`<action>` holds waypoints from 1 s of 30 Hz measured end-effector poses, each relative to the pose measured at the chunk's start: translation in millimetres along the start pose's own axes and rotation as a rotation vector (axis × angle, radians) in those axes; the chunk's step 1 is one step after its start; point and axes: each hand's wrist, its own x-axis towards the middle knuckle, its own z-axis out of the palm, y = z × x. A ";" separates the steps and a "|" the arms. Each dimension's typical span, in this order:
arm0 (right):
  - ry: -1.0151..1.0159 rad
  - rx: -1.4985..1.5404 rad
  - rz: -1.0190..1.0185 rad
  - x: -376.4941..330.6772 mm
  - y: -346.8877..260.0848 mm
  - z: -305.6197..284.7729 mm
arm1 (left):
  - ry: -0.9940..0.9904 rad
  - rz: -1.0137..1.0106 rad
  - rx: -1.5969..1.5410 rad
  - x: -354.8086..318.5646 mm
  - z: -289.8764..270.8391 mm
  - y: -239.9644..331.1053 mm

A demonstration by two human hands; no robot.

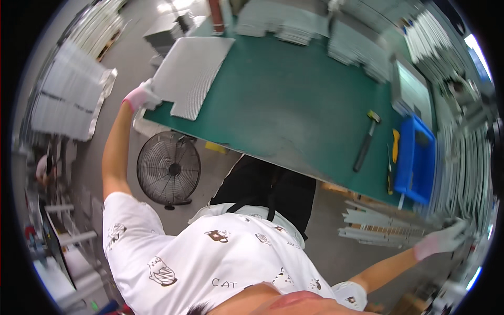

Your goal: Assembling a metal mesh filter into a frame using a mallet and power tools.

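White shirt [210, 252] lay nearest | perforated sheet [191, 68] sat at green surface [294, 100]'s left end, seemingly light, stiff; opposite edges looked best to hold | left hand [144, 96] at its corner, right hand [445, 240] blurred beyond; couldn't tell either's grip

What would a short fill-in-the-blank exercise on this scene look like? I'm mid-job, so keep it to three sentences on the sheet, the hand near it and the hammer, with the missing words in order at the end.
1. The pale sheet lies on a tabletop coloured ____.
2. The hand at the sheet's edge is the person's ____ one.
3. The bin to the right of the hammer is coloured ____.

Missing words: green; left; blue.
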 end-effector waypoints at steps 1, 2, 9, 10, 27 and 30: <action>-0.103 -0.114 -0.056 -55.7 -23.4 38.8 | 0.062 -0.020 0.045 3.9 -3.7 -9.5; -0.354 -0.045 0.082 -84.8 -27.9 62.6 | 0.126 -0.046 0.127 9.8 -11.3 -27.2; -1.448 0.011 -0.067 -189.3 -62.0 244.4 | 0.066 0.058 -0.218 17.4 -37.7 -80.7; -1.438 0.017 -0.073 -193.3 -53.0 279.1 | 0.107 0.037 0.018 17.2 -32.9 -58.3; -1.169 -0.357 -0.155 -215.7 -59.5 616.3 | 0.253 0.327 -0.801 -81.8 -94.8 -63.6; -1.325 0.435 0.444 -167.0 -69.0 638.4 | 0.405 0.372 -0.545 -136.7 -48.8 12.1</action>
